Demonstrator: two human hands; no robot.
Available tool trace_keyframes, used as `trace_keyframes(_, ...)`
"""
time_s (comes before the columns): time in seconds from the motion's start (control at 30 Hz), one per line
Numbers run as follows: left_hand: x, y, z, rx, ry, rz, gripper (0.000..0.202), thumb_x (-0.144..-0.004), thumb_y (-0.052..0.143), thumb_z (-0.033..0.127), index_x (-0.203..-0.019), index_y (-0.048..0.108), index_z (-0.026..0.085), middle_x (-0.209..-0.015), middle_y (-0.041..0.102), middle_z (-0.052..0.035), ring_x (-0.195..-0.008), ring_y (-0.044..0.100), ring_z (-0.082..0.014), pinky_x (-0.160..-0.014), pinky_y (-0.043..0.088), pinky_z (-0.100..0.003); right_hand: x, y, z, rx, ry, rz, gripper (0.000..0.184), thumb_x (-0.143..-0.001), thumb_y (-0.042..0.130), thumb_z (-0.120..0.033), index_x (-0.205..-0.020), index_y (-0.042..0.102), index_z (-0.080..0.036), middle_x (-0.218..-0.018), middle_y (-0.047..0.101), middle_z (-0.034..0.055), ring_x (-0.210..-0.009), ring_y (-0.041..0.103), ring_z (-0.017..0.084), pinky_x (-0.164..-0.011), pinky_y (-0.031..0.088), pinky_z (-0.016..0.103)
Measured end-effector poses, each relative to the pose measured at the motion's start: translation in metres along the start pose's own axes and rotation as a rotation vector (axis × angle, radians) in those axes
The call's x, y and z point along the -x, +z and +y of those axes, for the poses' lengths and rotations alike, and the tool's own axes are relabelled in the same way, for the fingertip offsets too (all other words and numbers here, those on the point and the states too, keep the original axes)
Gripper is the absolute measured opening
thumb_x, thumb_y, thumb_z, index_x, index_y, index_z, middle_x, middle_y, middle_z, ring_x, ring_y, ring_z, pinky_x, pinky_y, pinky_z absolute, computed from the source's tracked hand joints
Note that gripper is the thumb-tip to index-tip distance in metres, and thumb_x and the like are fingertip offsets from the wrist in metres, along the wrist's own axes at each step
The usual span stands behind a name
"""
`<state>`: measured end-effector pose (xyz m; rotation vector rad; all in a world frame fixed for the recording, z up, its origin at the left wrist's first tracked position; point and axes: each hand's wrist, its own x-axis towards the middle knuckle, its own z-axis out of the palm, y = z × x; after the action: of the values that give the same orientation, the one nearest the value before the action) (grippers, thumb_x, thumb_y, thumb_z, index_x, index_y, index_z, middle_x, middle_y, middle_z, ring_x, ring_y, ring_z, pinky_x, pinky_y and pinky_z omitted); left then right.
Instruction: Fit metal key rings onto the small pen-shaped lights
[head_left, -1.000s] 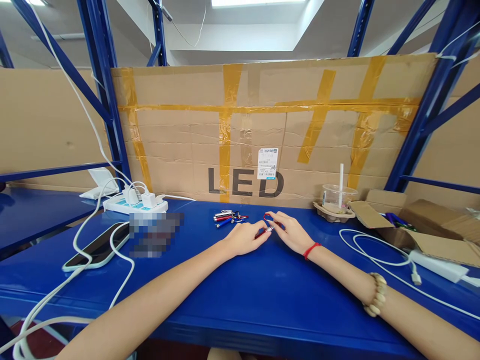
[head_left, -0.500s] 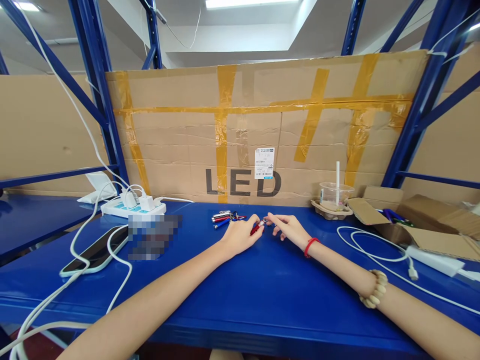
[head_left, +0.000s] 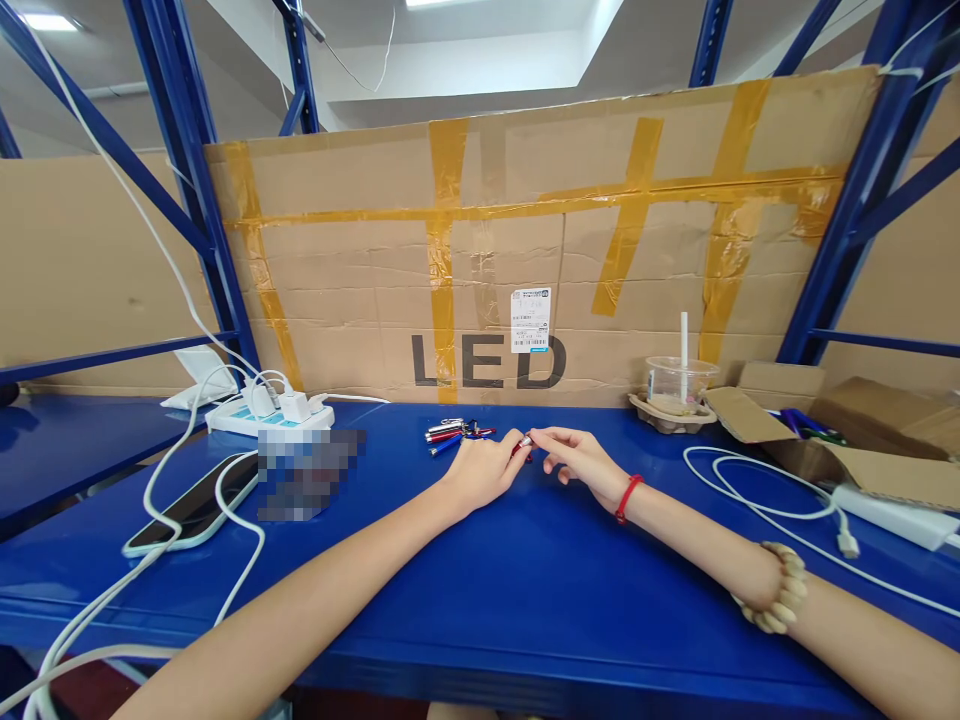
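Observation:
My left hand (head_left: 486,468) is closed around a small red metallic tube (head_left: 524,443) with a silver end, like a keychain torch. Most of the tube is hidden by the fingers. Thumb and forefinger of my right hand (head_left: 576,460) pinch at the silver end, while its other fingers curl loosely. Just beyond my left hand, a small bunch of similar slim tubes (head_left: 448,433), silver, red and blue with metal clips, lies on the blue tabletop (head_left: 480,580).
At left are a phone (head_left: 196,512), a white power strip (head_left: 262,420) and trailing white cables. To the right stand a plastic cup (head_left: 679,385) with a straw in a carton holder, a coiled white cable (head_left: 739,492) and an open cardboard box (head_left: 885,470). Cardboard (head_left: 360,290) walls the back.
The red tube has turned in my left hand, and less of its red body shows. My right fingertips have closed in on its silver end. The view has shifted slightly.

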<state>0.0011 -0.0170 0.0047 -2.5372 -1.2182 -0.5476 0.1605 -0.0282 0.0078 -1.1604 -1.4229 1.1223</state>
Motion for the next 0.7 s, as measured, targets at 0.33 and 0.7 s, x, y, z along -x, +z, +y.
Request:
trace_keyframes(0.33, -0.001, -0.002, -0.001, -0.002, 0.004, -0.064, 0.035, -0.092, 0.014, 0.030, -0.101, 0.046, 0.017, -0.073, 0.061, -0.0047, -0.067, 0.059, -0.0183, -0.056, 0.040, -0.024, 0.005, 0.004, -0.006, -0.078, 0.064, 0.013, 0.025, -0.073, 0.054, -0.032, -0.091, 0.062, -0.016, -0.096, 0.059, 0.0066, -0.053, 0.051, 0.005, -0.035, 0.032, 0.012)
trace_keyframes(0.7, -0.005, 0.008, -0.008, 0.109, 0.149, -0.019, 0.033, -0.089, 0.031, 0.038, -0.096, 0.060, 0.024, -0.081, 0.059, -0.0020, -0.084, 0.048, -0.0163, -0.069, 0.039, -0.023, -0.009, -0.014, 0.015, 0.680, -0.269, 0.026, 0.024, -0.076, 0.048, -0.038, -0.085, 0.064, -0.021, -0.088, 0.061, -0.0002, -0.047, 0.052, 0.006, -0.054, 0.042, 0.022)
